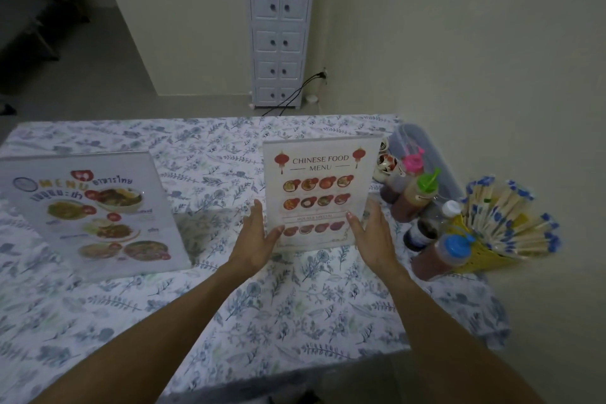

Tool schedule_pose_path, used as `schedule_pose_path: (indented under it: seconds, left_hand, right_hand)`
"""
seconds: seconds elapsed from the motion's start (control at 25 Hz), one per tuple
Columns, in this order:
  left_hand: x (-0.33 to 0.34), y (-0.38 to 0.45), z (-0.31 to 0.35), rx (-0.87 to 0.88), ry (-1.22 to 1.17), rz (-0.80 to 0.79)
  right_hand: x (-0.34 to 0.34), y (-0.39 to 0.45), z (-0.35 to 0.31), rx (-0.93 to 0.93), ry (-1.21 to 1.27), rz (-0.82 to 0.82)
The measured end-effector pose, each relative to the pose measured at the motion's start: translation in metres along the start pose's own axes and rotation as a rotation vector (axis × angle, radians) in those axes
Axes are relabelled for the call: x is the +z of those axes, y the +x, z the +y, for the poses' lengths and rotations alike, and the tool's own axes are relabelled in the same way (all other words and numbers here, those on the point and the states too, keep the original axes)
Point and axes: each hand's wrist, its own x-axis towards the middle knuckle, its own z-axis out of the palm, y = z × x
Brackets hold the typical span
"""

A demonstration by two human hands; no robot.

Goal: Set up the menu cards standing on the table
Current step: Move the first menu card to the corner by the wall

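A Chinese food menu card (319, 187) in a clear acrylic stand is upright at the middle right of the table. My left hand (257, 241) presses against its lower left edge and my right hand (372, 239) against its lower right edge, so both hold it between them. A second, wider Thai menu card (91, 213) stands upright on the left of the table, with neither hand on it.
The table (262, 321) has a floral cloth. Several sauce bottles (419, 197) and a yellow holder of wrapped chopsticks (505, 226) crowd the right edge beside a clear plastic container (423, 141). A white drawer cabinet (278, 26) stands against the wall behind.
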Motion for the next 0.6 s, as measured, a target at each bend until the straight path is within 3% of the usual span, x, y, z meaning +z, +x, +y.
schedule_pose_path:
  seconds: [0.12, 0.32, 0.6]
  left_hand:
    - [0.002, 0.007, 0.008, 0.052, -0.117, 0.080]
    - [0.012, 0.028, 0.012, -0.012, -0.439, 0.270]
    - [-0.016, 0.093, 0.071, 0.086, -0.472, 0.420]
  right_hand:
    - [-0.003, 0.012, -0.006, 0.015, 0.132, -0.049]
    - [-0.015, 0.033, -0.015, -0.074, 0.239, 0.013]
    - [-0.039, 0.112, -0.061, -0.143, 0.332, 0.031]
